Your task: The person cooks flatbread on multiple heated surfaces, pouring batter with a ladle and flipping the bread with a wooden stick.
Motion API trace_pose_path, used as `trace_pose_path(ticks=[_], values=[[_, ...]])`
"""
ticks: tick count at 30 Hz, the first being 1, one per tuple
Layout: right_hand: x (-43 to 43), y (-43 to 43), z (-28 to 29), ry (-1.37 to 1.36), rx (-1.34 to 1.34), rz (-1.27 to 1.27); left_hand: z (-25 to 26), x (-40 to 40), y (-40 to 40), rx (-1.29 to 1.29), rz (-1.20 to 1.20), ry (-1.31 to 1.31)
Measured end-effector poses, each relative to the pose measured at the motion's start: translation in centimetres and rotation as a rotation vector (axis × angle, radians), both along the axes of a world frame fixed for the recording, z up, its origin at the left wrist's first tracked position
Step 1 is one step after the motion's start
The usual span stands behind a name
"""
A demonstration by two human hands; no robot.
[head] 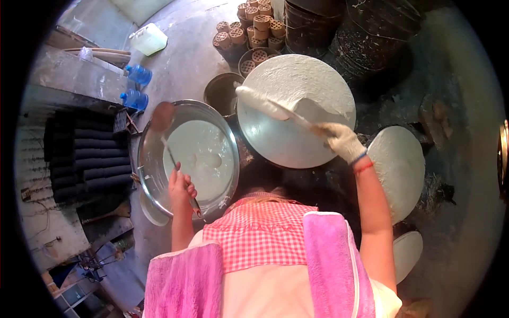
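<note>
My bare left hand grips the handle of a ladle, whose round bowl is raised at the far left rim of a wide metal basin. Pale, creamy batter lies in the basin. In a cream-coloured work glove, my right hand holds the handle of a batter-coated spreader over a large round griddle. A pale, rough-textured layer of batter covers the griddle's far part; its nearer part shows bare grey metal.
Perforated briquettes fill containers beyond the griddle, beside large dark drums. A bucket stands between basin and griddle. Large pale rounds lie at the right. Blue water bottles, a white jerrycan and stacked black cylinders are at the left.
</note>
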State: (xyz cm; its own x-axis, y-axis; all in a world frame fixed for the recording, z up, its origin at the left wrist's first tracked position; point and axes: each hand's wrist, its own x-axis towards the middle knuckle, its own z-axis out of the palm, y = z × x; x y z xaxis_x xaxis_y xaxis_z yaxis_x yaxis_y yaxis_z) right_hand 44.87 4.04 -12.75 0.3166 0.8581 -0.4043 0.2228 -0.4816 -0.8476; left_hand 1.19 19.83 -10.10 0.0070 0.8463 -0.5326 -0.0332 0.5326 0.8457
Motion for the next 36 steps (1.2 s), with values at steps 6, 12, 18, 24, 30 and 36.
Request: trace_pose_path(ticks=[6,12,18,24,30,36], values=[[2.0,-7.6,-4.6,0.105,0.198,-0.316,-1.7,1.5,-1.1,0.505,-0.494,0.412],[-3.0,-4.1,-2.1,0.091,0.02,-0.109,-2.0,3.8,-2.8,0.787,-0.715,0.7],[-7.6,-17.6,-4.9,0.006,0.025,-0.2,-1.2,-0.1,-7.6,0.694,-0.893,0.545],[-21.2,-23.0,-13.5,-0.246,-0.587,-0.58,-5.0,2.7,-5.1,0.791,-1.16,0.259],[-27.2,-3.6,-6.3,0.38,0.196,-0.984,2.1,-1.2,-4.5,0.121,-0.823,-0.478],[-31.3,7.5,-6.2,0.599,0.166,-0.807,1.3,-11.2,0.2,-0.021,-0.373,-0.457]])
